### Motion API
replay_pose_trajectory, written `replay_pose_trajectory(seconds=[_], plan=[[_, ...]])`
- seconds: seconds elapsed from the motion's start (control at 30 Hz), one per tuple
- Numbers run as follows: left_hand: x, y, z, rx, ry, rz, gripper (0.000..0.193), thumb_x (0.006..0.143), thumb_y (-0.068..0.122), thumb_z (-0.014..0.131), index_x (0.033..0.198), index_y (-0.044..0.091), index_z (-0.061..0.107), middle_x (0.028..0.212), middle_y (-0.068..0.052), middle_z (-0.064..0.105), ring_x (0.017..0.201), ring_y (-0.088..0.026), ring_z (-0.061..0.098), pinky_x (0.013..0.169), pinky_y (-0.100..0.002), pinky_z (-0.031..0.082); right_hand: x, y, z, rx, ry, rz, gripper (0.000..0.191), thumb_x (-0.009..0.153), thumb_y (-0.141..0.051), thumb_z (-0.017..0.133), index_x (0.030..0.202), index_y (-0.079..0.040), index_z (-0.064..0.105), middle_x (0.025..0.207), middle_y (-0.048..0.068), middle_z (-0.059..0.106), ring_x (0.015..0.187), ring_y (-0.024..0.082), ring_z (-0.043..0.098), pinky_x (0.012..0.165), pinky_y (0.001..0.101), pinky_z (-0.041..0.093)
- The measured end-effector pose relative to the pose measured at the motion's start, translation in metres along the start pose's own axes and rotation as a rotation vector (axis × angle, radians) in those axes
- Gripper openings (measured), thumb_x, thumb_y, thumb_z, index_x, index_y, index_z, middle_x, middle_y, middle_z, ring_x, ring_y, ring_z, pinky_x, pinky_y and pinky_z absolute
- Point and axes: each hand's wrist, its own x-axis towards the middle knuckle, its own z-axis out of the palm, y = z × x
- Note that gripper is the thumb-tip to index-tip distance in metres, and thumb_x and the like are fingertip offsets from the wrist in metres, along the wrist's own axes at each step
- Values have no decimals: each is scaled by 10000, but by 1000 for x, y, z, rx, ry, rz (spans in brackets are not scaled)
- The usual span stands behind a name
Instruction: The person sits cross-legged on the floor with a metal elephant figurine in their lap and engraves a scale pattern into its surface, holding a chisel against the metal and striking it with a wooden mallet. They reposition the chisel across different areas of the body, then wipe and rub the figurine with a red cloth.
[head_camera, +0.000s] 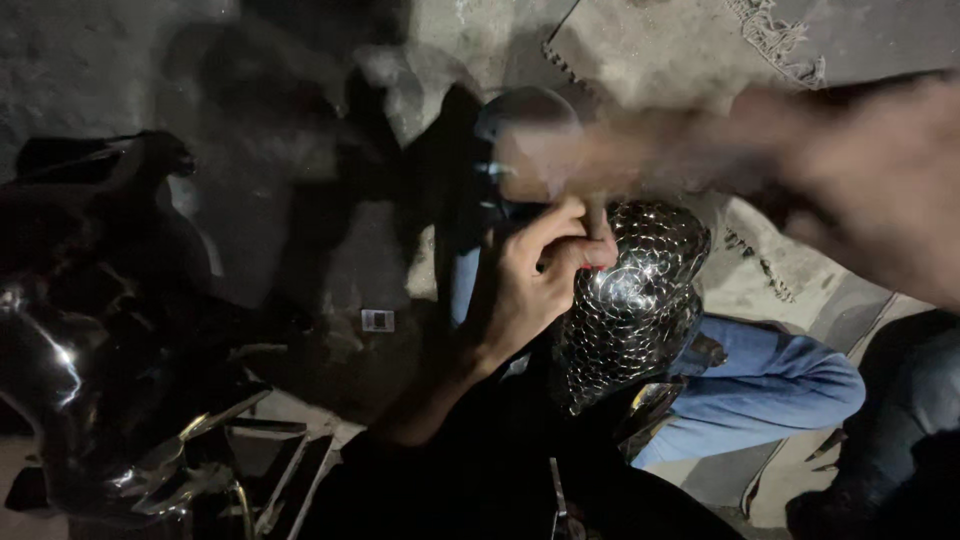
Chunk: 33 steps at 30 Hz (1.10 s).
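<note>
My left hand (530, 285) is closed around a short thin rod (597, 222), whose tip rests on a shiny metal piece covered in a fish-scale pattern (640, 300). The piece stands propped against a leg in blue jeans (770, 385). My right hand (600, 160) reaches in from the right above it and is heavily motion-blurred. A dark rounded shape (525, 108), possibly a hammer head, shows at its far end. Its grip is lost in the blur.
Dark, glossy metal forms (60, 370) fill the left side, with several thin metal strips (275, 470) on the floor in front. A small label (377, 320) lies on the concrete. A grey mat with a frayed edge (780, 45) lies at the top right.
</note>
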Motion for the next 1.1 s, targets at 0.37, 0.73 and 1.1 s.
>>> replay_pose_trajectory(seconds=[0.37, 0.73, 1.1], plan=[[-7, -4, 2, 29, 41, 34, 87, 974, -42, 547, 959, -9, 626, 913, -48, 687, 870, -127, 692, 814, -265, 564, 28, -8, -30, 418, 79, -3, 769, 898, -203, 566, 1619, -242, 305, 812, 44, 665, 599, 93, 596, 508, 262, 413], [-16, -26, 11, -92, 180, 91, 117, 1009, 3, 664, 1083, -3, 574, 1022, -91, 707, 959, -158, 723, 887, -281, 616, 23, -12, -61, -92, 67, 21, 774, 965, -394, 688, 1626, -232, 321, 631, -24, 687, 450, 107, 604, 517, 291, 477], [-15, -29, 11, 115, 109, 168, 39, 1018, -60, 620, 1035, -25, 618, 1021, -93, 697, 990, -140, 681, 926, -259, 573, 24, -7, -44, 112, 163, -12, 876, 758, -340, 797, 1543, -246, 419, 912, 18, 719, 620, 138, 633, 631, 310, 496]])
